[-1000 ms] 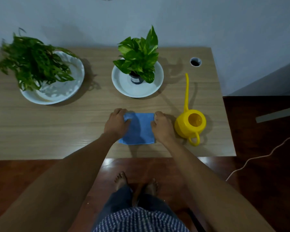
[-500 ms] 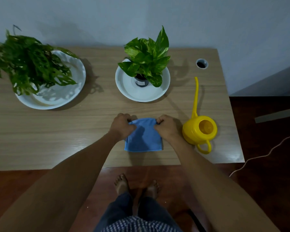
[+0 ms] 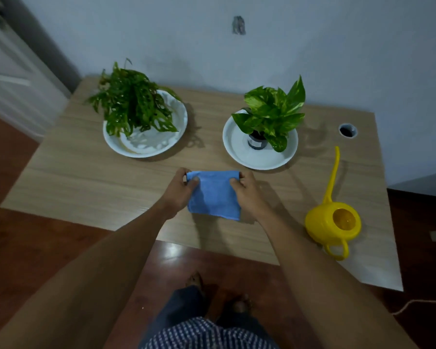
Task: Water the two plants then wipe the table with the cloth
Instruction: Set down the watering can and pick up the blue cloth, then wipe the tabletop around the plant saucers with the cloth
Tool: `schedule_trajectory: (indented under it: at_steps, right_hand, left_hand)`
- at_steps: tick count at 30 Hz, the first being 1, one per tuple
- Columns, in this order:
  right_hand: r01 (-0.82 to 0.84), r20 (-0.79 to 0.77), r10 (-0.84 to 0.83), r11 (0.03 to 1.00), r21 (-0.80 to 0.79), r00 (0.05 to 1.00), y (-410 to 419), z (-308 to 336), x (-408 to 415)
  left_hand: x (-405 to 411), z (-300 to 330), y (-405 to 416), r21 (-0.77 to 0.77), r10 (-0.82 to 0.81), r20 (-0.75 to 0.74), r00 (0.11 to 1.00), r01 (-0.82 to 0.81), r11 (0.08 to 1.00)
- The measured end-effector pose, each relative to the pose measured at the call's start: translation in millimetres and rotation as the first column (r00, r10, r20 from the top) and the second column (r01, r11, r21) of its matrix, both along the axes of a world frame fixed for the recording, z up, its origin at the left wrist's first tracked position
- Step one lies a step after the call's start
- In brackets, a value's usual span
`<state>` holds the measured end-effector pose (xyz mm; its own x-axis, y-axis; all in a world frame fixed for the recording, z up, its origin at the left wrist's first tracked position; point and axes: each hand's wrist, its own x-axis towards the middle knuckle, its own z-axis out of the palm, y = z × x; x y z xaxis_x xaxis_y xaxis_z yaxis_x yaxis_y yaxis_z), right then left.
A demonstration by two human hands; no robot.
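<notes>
In the middle of the frame, the left hand [image 3: 180, 191] and right hand [image 3: 247, 191] pinch the top corners of the blue cloth [image 3: 213, 195] with closed fingers, holding it just over the desk [image 3: 86, 177], probably ready for wiping.

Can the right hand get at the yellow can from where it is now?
Probably yes. The can stands on the table just to the right of the right hand, with bare tabletop between them. But that hand now pinches the cloth with the left hand, so it must let go first.
</notes>
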<state>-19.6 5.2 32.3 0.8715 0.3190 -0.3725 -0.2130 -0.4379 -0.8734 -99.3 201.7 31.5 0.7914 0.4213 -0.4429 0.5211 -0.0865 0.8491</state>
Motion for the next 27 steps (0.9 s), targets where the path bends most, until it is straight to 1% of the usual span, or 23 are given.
schedule_trajectory:
  at_steps: [3, 6, 9, 12, 16, 17, 18, 19, 20, 21, 22, 23, 24, 26, 27]
  right_hand:
    - [-0.023, 0.045, 0.024, 0.999, -0.032, 0.999, 26.1, -0.6, -3.8]
    - [0.004, 0.029, -0.003, 0.999, -0.042, 1.000, 49.0, -3.5, -4.9]
    - [0.059, 0.033, -0.057, 0.995, -0.075, 0.998, 72.8, -11.2, 2.1]
    - [0.139, 0.044, -0.134, 0.982, -0.127, 0.990, 96.7, -21.8, 14.7]
    - [0.192, 0.085, -0.184, 0.975, -0.109, 0.979, 123.4, -36.0, 32.2]
    - [0.192, 0.110, -0.179, 0.973, -0.128, 0.978, 129.6, -37.7, 34.2]
    - [0.193, 0.160, -0.166, 0.966, -0.171, 0.973, 135.2, -39.5, 33.8]
    - [0.200, 0.244, -0.140, 0.950, -0.242, 0.960, 140.6, -40.7, 30.6]
    - [0.215, 0.347, -0.093, 0.918, -0.333, 0.933, 146.0, -43.4, 24.9]
    - [0.233, 0.438, -0.022, 0.870, -0.434, 0.899, 152.6, -47.6, 16.4]
    - [0.257, 0.496, 0.046, 0.812, -0.525, 0.867, 160.5, -52.2, 6.4]
    - [0.268, 0.508, 0.089, 0.764, -0.586, 0.856, 170.2, -56.9, -3.1]
    - [0.263, 0.500, 0.112, 0.742, -0.617, 0.859, 181.3, -59.5, -11.8]
    - [0.233, 0.470, 0.119, 0.747, -0.622, 0.874, 201.4, -66.3, -23.4]
    - [0.223, 0.458, 0.117, 0.751, -0.621, 0.881, 208.2, -70.8, -26.3]
  left_hand:
    - [-7.6, 1.5, 21.7, 0.129, -0.025, 0.015, 1.000, 0.023, 0.991]
    - [-5.2, -2.7, 41.1, 0.185, -0.050, -0.009, 0.999, 0.051, 0.981]
    - [6.6, -13.7, 61.5, 0.189, -0.060, -0.044, 0.997, 0.067, 0.980]
    - [20.9, -26.7, 77.8, 0.178, -0.061, -0.044, 0.997, 0.068, 0.982]
    - [34.9, -43.3, 94.2, 0.116, -0.016, -0.069, 0.997, 0.024, 0.993]
    - [34.9, -44.6, 98.4, 0.143, -0.018, -0.077, 0.997, 0.029, 0.989]
    - [32.0, -46.8, 103.3, 0.210, -0.026, -0.094, 0.995, 0.045, 0.977]
    - [25.5, -46.0, 108.0, 0.316, -0.031, -0.129, 0.991, 0.071, 0.946]
    - [16.2, -46.1, 113.1, 0.436, -0.023, -0.166, 0.986, 0.094, 0.895]
    - [4.7, -44.5, 119.0, 0.540, -0.006, -0.181, 0.983, 0.104, 0.835]
    - [-7.5, -43.7, 125.6, 0.614, 0.002, -0.161, 0.987, 0.099, 0.783]
    - [-19.4, -43.1, 133.3, 0.673, -0.008, -0.125, 0.992, 0.091, 0.734]
    - [-30.0, -47.1, 143.2, 0.728, -0.038, -0.083, 0.996, 0.087, 0.680]
    - [-44.4, -58.3, 164.4, 0.798, -0.048, -0.060, 0.997, 0.076, 0.598]
    - [-48.1, -63.4, 173.5, 0.805, -0.007, -0.064, 0.998, 0.055, 0.591]
